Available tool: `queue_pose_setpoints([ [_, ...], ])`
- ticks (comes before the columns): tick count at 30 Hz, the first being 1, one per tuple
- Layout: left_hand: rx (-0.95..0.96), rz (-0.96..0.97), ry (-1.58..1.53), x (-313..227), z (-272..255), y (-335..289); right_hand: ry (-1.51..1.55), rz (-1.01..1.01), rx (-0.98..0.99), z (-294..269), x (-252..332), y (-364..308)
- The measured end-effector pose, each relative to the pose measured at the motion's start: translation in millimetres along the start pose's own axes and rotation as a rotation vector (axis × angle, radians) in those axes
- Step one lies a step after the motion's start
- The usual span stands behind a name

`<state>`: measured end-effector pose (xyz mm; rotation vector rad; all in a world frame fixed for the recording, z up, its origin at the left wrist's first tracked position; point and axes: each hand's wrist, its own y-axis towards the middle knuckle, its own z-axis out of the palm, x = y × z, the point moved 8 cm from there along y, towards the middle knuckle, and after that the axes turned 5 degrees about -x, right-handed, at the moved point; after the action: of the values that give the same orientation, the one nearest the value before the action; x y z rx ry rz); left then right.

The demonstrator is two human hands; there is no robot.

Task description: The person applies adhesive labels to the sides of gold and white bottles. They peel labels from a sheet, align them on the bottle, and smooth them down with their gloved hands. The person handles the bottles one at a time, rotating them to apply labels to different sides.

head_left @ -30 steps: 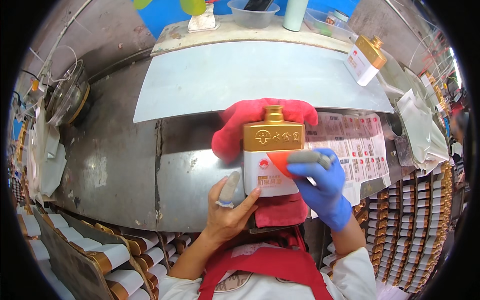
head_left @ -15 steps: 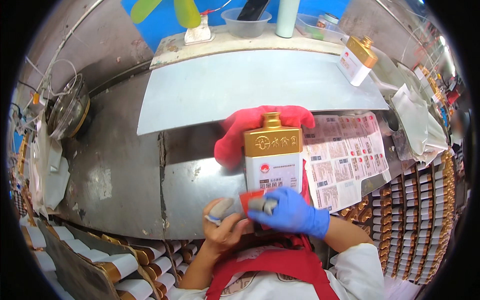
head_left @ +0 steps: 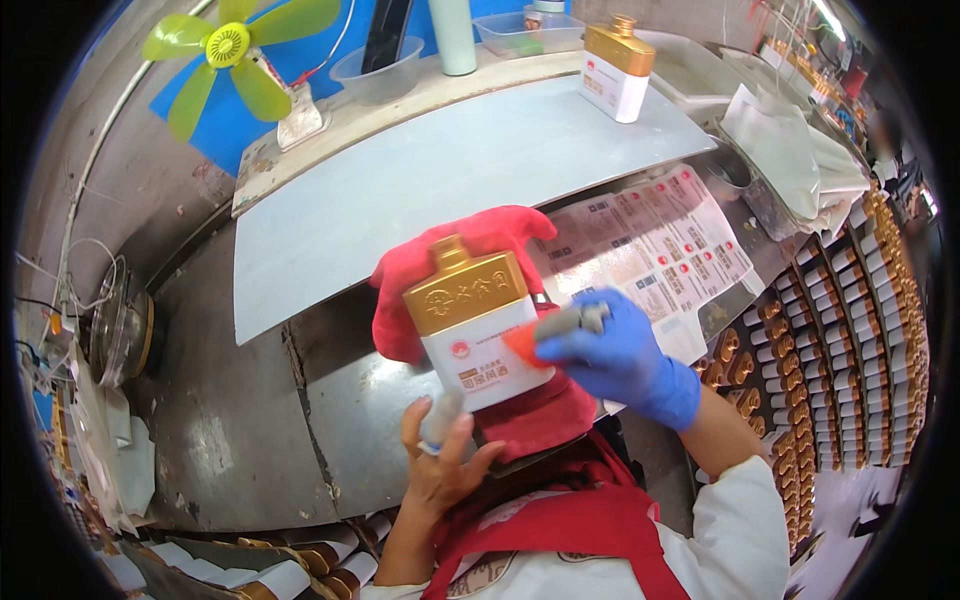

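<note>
A flat bottle (head_left: pixel 477 350) with a white body and gold shoulder and neck lies tilted on a red cloth (head_left: pixel 400 265), its printed front up. My right hand (head_left: pixel 625 355), in a blue glove with grey covers on some fingertips, grips a small red-orange scraper (head_left: pixel 524 346). This flat piece touches the label area at the bottle's right side. My bare left hand (head_left: pixel 445 470), with a pale cover on one finger, is open beside the bottle's lower left corner. Whether its fingertips touch the bottle I cannot tell.
Printed label sheets (head_left: pixel 680 240) lie right of the cloth. Behind is a pale board (head_left: pixel 400 190) with another gold-and-white bottle (head_left: pixel 617 75) upright on it. A green fan (head_left: pixel 228 46) stands far left. Rows of similar bottles (head_left: pixel 840 340) fill the right side.
The view has shifted and turned, so the bottle appears tilted to the left. The scraper has moved from the bottle's bottom edge up onto its right side. My left hand has opened more.
</note>
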<state>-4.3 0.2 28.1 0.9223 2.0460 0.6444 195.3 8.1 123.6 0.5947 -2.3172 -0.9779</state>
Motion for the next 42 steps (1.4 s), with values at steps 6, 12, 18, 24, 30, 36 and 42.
queue_pose_setpoints([
  [6, 0.129, 0.076, 0.066, -2, 12, -8, 0.044, 0.034, 0.266, 8, 9, -54],
  [12, 0.091, 0.064, 0.095, -6, 6, -11, 0.144, 0.048, 0.164, 8, 17, -32],
  [18, -0.052, 0.102, 0.034, -17, -12, -18, 0.075, -0.051, 0.360, 70, 45, -57],
  [24, -0.084, 0.051, 0.057, -10, -13, -11, 0.178, 0.288, 0.265, 19, 2, -79],
  [30, -0.166, -0.052, 0.089, 4, -20, 6, 0.459, 1.172, -0.189, -98, -138, -196],
  [36, -0.114, -0.035, 0.097, 10, -11, 17, -0.196, 1.401, -0.382, -254, -264, -258],
  [42, -0.092, -0.077, 0.159, 13, -5, 19, -0.169, 1.418, 0.118, -265, -340, -269],
])
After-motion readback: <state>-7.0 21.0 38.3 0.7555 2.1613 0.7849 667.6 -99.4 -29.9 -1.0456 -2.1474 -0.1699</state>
